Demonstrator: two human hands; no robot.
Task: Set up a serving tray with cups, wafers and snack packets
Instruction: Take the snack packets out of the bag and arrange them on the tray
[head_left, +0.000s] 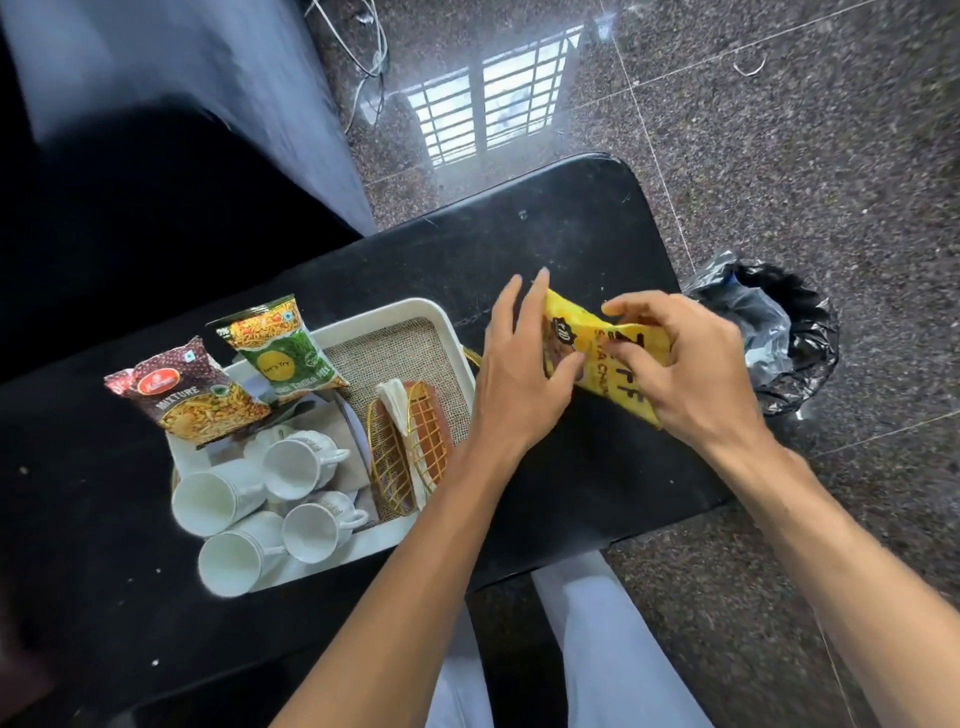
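Head view: both forearms extend forward over the black counter (545, 234), right of the white tray (384, 312). The left hand (519, 374) grips the yellow wafer packet (618, 384) by its left end, thumb on its face, fingers extended upward. The right hand (685, 374) pinches the packet with curled fingers. The tray holds 4 white cups (301, 462), 2 snack packets (192, 395) and a gold wire basket (410, 452).

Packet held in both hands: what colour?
The packet is yellow with dark lettering and a dark round badge; the head view shows it.
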